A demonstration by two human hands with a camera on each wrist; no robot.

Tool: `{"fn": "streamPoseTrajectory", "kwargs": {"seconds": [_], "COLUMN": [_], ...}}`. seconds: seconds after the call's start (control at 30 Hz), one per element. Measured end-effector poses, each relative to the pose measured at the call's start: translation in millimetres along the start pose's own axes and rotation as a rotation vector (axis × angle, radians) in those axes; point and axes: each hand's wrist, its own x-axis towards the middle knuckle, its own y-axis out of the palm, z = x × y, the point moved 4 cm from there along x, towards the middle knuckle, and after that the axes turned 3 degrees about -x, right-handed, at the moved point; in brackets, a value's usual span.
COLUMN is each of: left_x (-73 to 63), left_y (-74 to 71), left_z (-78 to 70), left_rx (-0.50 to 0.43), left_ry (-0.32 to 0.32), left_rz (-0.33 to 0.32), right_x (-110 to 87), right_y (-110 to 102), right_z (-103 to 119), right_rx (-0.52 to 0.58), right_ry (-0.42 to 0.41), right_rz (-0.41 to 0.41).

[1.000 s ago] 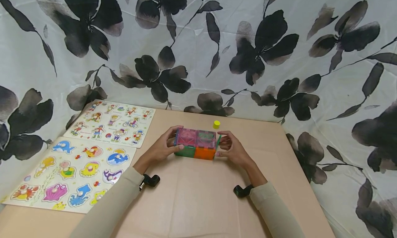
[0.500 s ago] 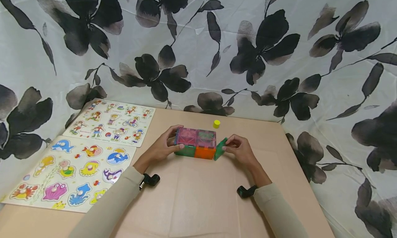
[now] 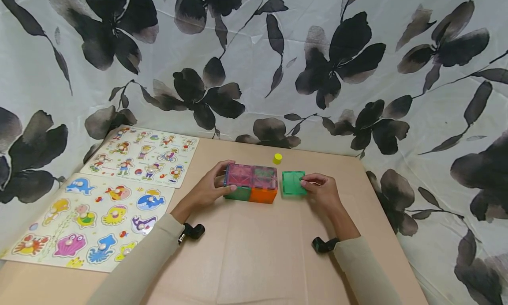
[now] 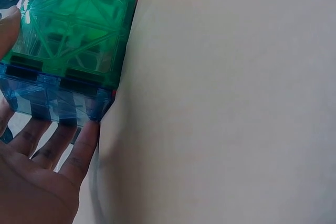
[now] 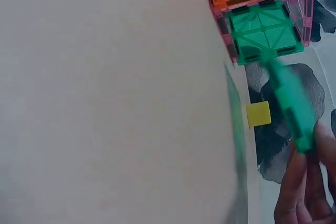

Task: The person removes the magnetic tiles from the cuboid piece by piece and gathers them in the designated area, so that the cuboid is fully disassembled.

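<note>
A box of see-through magnetic tiles (image 3: pixel 252 181), pink on top with green and orange front tiles, sits on the table. My left hand (image 3: pixel 207 186) holds its left end, thumb at the front. In the left wrist view, the fingertips (image 4: pixel 90 132) touch the blue end tile (image 4: pixel 55 100). My right hand (image 3: pixel 323 191) pinches a loose green square magnetic tile (image 3: pixel 293 183) by its right edge, a little to the right of the box. The right wrist view shows this tile edge-on and blurred, with another green tile (image 5: pixel 265 30) on the box's end.
A small yellow cylinder (image 3: pixel 277 158) stands behind the box. At the left lie two picture boards, one with sea animals (image 3: pixel 136 192) and one with children (image 3: pixel 135 161). A floral cloth (image 3: pixel 262 106) hangs behind the table (image 3: pixel 262 261).
My right hand has moved right, away from the box, with the green tile, which has turned from edge-on to face the head camera. The left hand and box have stayed put.
</note>
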Motion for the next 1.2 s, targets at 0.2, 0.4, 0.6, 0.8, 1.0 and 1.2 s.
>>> {"fn": "streamPoseTrajectory", "kwargs": {"seconds": [0.2,0.4,0.6,0.8,1.0,1.2], "left_x": [0.0,1.5,2.5,1.7,0.6,0.2], "left_y": [0.9,1.8,1.9,0.9,-0.6,-1.8], "left_z": [1.2,2.4,4.5,5.1,5.0,2.7], "left_rx": [-0.006,-0.009,-0.023,-0.017,-0.016,-0.015], "left_ry": [-0.006,0.002,-0.008,-0.004,-0.018,-0.017], "left_rz": [0.006,0.013,0.012,0.011,0.009,0.005], "right_x": [12.1,21.8,23.3,10.9,-12.9,-25.9], "right_y": [4.6,15.0,19.8,18.7,38.2,65.6], "right_z": [-0.5,0.0,3.2,15.4,36.1,48.0], "right_rx": [0.062,0.045,-0.078,-0.311,-0.226,-0.125], "right_ry": [0.101,0.17,0.179,0.063,-0.067,-0.122], "right_rz": [-0.051,-0.035,-0.019,-0.062,0.1,0.257]}}
